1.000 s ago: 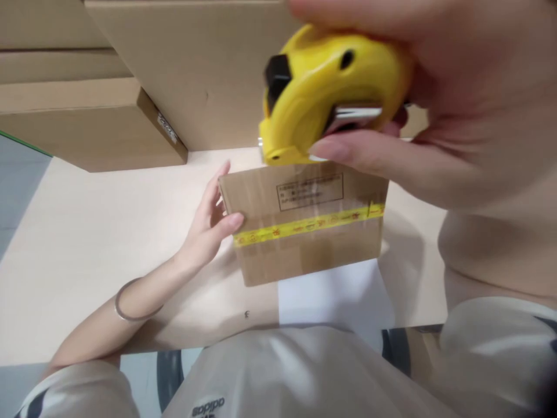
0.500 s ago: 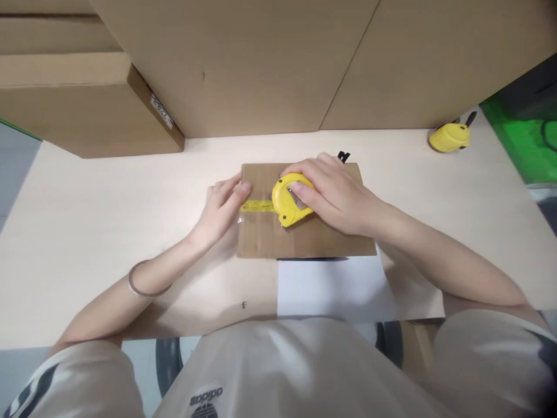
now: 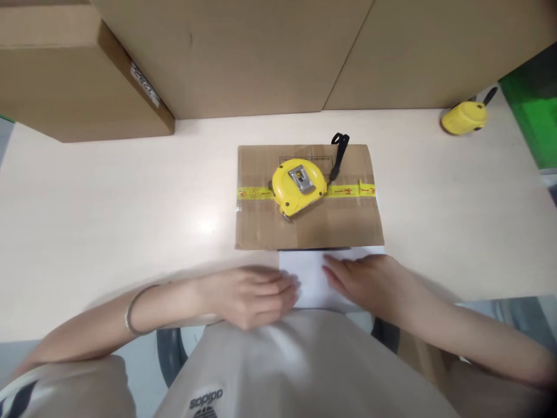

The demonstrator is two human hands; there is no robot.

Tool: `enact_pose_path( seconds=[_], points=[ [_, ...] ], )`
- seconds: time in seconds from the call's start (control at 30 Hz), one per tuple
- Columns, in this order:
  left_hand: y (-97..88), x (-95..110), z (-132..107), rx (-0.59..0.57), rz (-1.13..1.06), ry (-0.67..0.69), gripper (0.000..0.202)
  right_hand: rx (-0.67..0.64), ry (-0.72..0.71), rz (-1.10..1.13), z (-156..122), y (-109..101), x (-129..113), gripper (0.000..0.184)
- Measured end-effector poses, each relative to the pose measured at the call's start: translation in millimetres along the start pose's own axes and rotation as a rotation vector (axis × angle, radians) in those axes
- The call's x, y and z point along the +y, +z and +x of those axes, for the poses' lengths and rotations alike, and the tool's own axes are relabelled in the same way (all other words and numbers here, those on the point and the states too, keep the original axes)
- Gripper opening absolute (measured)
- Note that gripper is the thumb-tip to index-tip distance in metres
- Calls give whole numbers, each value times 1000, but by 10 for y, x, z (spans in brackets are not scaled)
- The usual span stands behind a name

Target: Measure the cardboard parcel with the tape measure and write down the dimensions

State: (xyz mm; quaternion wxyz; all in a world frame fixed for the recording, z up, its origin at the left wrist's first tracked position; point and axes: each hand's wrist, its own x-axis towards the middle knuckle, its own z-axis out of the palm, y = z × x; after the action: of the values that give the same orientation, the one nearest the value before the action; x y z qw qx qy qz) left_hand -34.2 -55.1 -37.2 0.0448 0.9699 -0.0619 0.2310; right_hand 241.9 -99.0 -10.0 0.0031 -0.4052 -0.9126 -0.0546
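Note:
A small cardboard box (image 3: 304, 223) sealed with a yellow tape strip lies flat on the pale table (image 3: 108, 215). On top of it rests a yellow tape measure (image 3: 298, 186) with a black wrist strap (image 3: 338, 152). My left hand (image 3: 252, 295) and my right hand (image 3: 369, 280) lie at the near table edge, fingers stretched flat. Both rest on or beside a white sheet of paper (image 3: 311, 276) just in front of the box. Neither hand holds anything.
Large cardboard boxes (image 3: 243, 55) stand along the back, with another box (image 3: 69, 75) at the back left. A second yellow tape measure (image 3: 465, 117) lies at the back right beside a green surface (image 3: 533, 110).
My right hand set the tape measure down on the box and let go. Both hands drew back to the near edge by the white paper.

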Motion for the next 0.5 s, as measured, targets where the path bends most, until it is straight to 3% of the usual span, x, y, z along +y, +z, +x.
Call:
enact_pose_path(
  seconds=[0.03, 0.13, 0.23, 0.37, 0.5],
  points=[
    [85, 33, 20, -60, -24, -59, 31, -6, 42, -97, -23, 113, -30, 17],
    [309, 102, 0, -167, -50, -190, 41, 14, 57, -256, -24, 330, -42, 30],
    [427, 165, -65, -195, -48, -267, 46, 55, 46, -248, 17, 304, 14, 23],
    [448, 250, -82, -205, -10, -308, 47, 216, -36, -123, -4, 90, 99, 25],
    [451, 317, -65, -196, 14, -325, 47, 376, -46, 242, -90, 34, 48, 25]
  ],
)
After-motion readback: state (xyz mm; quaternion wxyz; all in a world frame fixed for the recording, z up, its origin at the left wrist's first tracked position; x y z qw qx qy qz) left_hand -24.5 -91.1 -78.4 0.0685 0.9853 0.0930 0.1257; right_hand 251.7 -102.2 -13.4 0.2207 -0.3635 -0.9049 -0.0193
